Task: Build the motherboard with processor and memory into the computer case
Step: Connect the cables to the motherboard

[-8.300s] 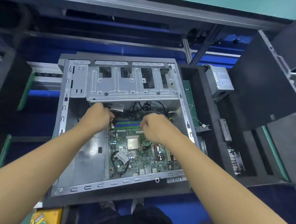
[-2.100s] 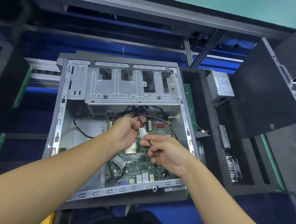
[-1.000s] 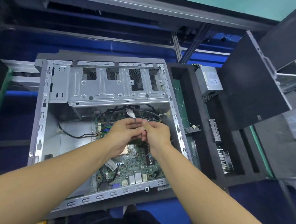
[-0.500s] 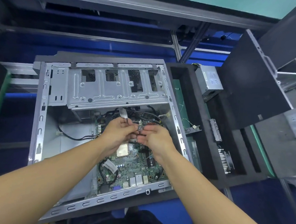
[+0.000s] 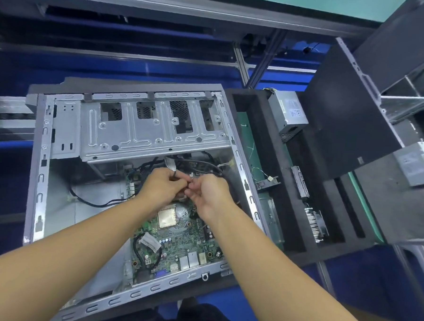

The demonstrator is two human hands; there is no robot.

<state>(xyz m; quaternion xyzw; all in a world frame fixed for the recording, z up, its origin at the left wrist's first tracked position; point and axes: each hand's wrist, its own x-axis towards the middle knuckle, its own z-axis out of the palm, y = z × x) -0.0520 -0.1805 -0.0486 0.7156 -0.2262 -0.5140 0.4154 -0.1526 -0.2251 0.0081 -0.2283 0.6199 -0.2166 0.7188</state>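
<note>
Two bare hands meet over the middle of an open computer case (image 5: 40,166), fingertips almost touching. The left hand (image 5: 161,187) is closed around a thin black cable (image 5: 201,163) and pinches a small connector end; the right hand (image 5: 210,194) is pinched on the same small part from the right, though the exact piece between the fingers is too small and blurred to identify. The cable loops away to the far right, beneath the silver drive cage (image 5: 153,130) that fills the far half of the case. Just near the hands lies the green motherboard (image 5: 184,240), already seated on the case floor, with the square metal-topped processor (image 5: 166,216) exposed right below the wrists. The memory slots are hidden behind the hands. A second black cable (image 5: 93,202) trails across the bare case floor to the left, and a short labelled loop of wire (image 5: 147,243) sits on the near left of the board. To the right of the case, a black foam tray (image 5: 294,213) holds a power supply (image 5: 288,111) at the far end and a finned heatsink (image 5: 315,227) nearer. Likely risks: the connector could be forced in the wrong way round and bend its pins; a slipped finger or dropped plug could strike the uncovered processor; tugging the cable could strain its far end; and the forearms resting low might press on board components.
</note>
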